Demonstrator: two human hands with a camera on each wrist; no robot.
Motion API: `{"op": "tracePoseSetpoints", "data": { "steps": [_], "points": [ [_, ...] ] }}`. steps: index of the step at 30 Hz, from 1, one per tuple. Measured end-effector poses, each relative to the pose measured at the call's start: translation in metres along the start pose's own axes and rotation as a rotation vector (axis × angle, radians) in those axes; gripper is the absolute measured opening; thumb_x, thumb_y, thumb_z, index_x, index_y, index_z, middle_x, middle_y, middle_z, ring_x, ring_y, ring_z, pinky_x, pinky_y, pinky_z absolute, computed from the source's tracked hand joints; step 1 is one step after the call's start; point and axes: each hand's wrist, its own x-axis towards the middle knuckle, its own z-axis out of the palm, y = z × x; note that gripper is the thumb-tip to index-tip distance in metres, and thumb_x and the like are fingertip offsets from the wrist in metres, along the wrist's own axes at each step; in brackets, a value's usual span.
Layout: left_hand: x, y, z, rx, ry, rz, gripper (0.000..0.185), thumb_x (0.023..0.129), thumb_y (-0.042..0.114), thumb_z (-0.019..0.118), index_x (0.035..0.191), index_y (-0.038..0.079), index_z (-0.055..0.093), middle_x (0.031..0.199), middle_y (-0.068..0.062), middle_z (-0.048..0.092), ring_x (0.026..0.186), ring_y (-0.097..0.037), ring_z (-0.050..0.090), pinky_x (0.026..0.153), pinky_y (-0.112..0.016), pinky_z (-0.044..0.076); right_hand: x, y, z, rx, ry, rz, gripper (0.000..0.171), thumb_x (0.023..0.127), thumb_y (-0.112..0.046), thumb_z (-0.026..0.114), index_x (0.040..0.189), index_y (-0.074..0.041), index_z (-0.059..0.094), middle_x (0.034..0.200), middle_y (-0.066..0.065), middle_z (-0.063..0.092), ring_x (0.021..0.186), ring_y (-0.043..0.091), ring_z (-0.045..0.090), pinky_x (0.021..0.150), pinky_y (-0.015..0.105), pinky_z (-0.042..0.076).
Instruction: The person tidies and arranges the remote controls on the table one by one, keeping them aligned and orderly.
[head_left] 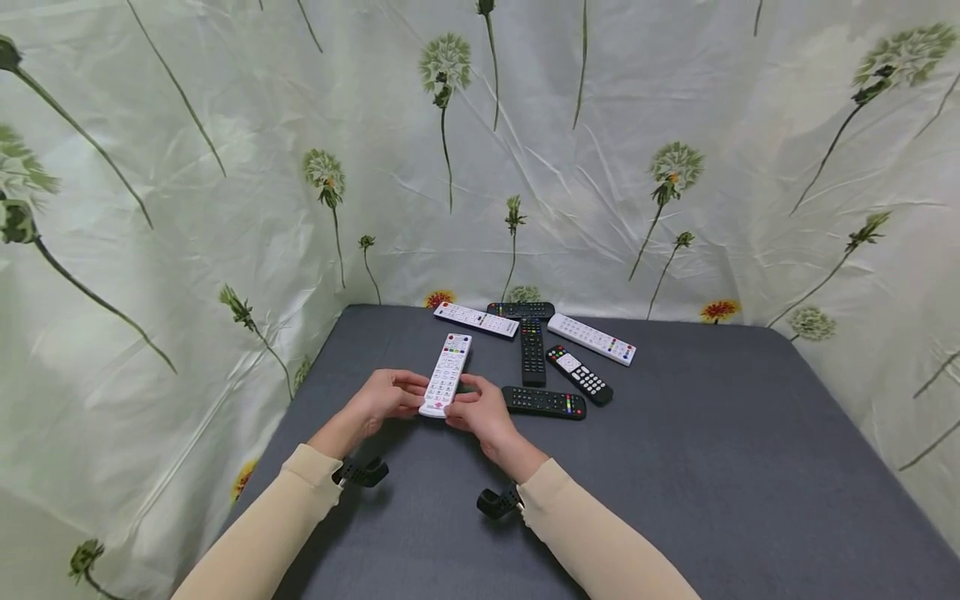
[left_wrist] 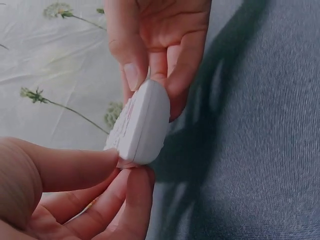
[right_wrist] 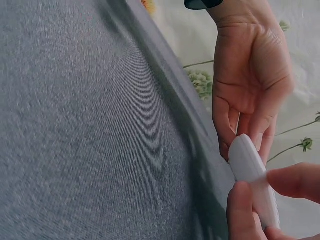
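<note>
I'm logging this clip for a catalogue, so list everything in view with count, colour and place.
held remote: 1, white, lifted at its near end between both hands
white remotes: 2 more, white, at the far edge, one left, one right
black remotes: 4, black, one at the far edge, one pointing away in the middle, one with a white pad to the right, one lying crosswise nearest
table: 1, dark grey cloth top
curtain: pale with green flower print, behind and at both sides
sleeves: 2, beige
left hand: pinches the held remote
right hand: pinches the held remote
</note>
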Motion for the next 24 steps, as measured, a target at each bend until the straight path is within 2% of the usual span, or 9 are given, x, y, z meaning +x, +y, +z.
{"op": "tracePoseSetpoints", "data": {
  "steps": [3, 10, 16, 24],
  "points": [
    [-0.004, 0.003, -0.001, -0.021, 0.002, -0.006, 0.039, 0.089, -0.006, 0.07, 0.128, -0.003, 0.064, 0.109, -0.014, 0.071, 0.089, -0.019, 0.069, 0.077, -0.034, 0.06, -0.005, -0.003, 0.001, -0.013, -0.01, -0.011, 0.07, 0.08, 0.017, 0.067, 0.145, 0.003, 0.046, 0.107, 0.026, 0.064, 0.074, 0.018, 0.069, 0.072, 0.034, 0.062],
    [-0.008, 0.006, -0.01, -0.101, -0.011, 0.027, 0.04, 0.095, -0.004, 0.064, 0.134, -0.005, 0.059, 0.118, -0.019, 0.068, 0.096, -0.021, 0.07, 0.089, -0.04, 0.058, -0.016, -0.004, 0.003, -0.026, -0.05, 0.003, 0.073, 0.081, 0.014, 0.07, 0.148, -0.004, 0.045, 0.105, 0.021, 0.067, 0.076, 0.019, 0.07, 0.073, 0.034, 0.062],
    [-0.006, 0.004, -0.016, -0.113, 0.001, 0.031, 0.04, 0.097, 0.004, 0.065, 0.136, -0.005, 0.057, 0.116, -0.018, 0.068, 0.093, -0.019, 0.07, 0.088, -0.04, 0.058, -0.028, -0.001, 0.007, -0.038, -0.095, 0.011, 0.075, 0.081, 0.013, 0.071, 0.149, -0.005, 0.045, 0.105, 0.02, 0.067, 0.08, 0.021, 0.071, 0.074, 0.036, 0.062],
    [-0.003, 0.001, -0.028, -0.14, 0.069, 0.001, 0.044, 0.099, 0.01, 0.066, 0.141, 0.002, 0.057, 0.119, -0.016, 0.067, 0.09, -0.016, 0.07, 0.087, -0.038, 0.059, -0.042, 0.0, 0.016, -0.067, -0.181, 0.035, 0.075, 0.081, 0.013, 0.072, 0.148, -0.009, 0.047, 0.105, 0.017, 0.067, 0.084, 0.023, 0.071, 0.075, 0.037, 0.062]
  ]
}}
